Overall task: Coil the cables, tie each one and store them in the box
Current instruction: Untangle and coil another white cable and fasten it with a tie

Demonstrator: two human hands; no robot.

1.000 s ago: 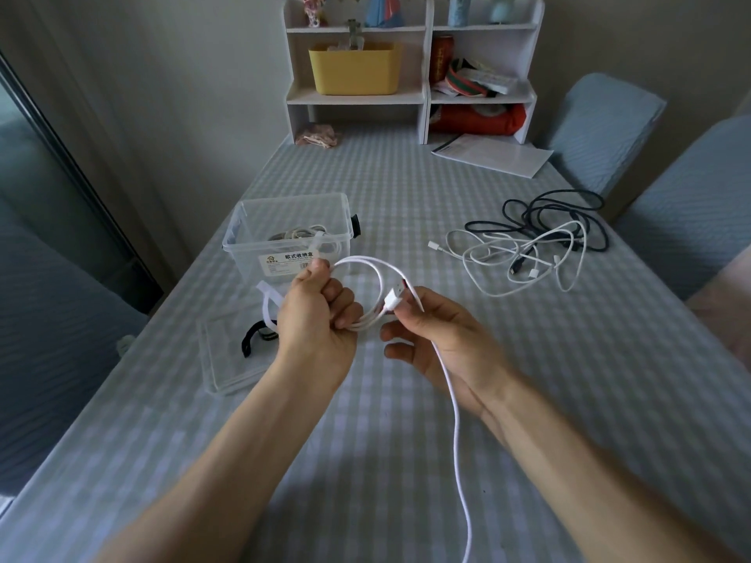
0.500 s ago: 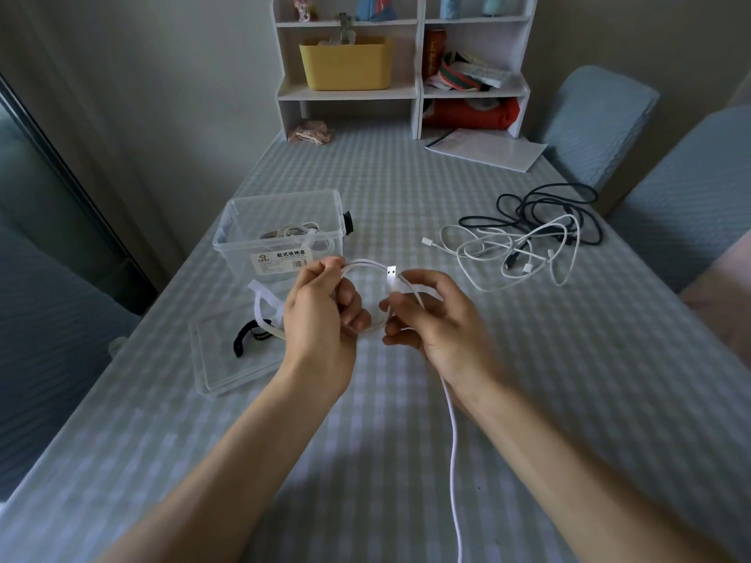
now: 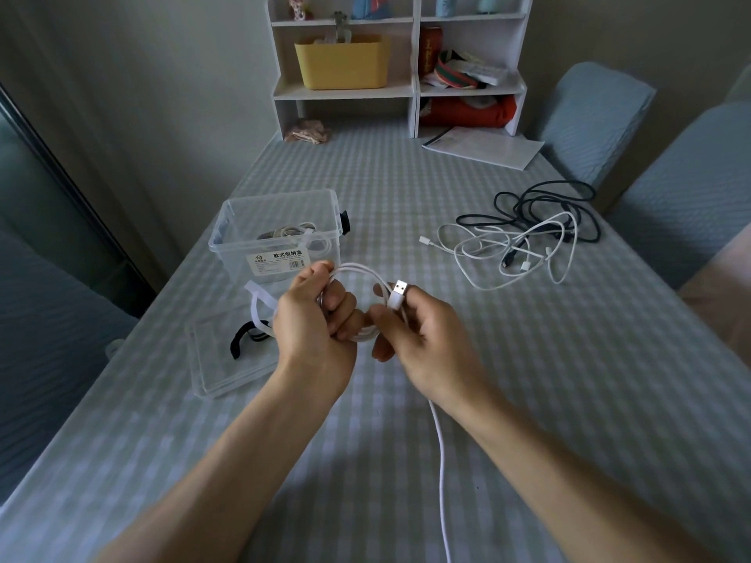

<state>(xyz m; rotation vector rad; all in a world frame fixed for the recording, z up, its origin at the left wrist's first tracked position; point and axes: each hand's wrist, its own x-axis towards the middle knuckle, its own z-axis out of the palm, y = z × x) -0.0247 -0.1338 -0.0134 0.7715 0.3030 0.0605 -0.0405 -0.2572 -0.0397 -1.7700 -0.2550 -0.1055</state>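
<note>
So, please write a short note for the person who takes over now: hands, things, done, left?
Left hand grips the white cable's coil; right hand pinches its USB plug, tail hanging toward you.
Clear box is open, some coiled cables inside; lid beside it with ties.
Left: finish coil, tie, store; then tangled pile.

White cable [image 3: 441, 461] — both hands' grip — coiled.

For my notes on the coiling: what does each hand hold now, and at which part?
Both hold one white cable. Left hand grips the coiled loops; right hand pinches the cable just below its USB plug.
</note>
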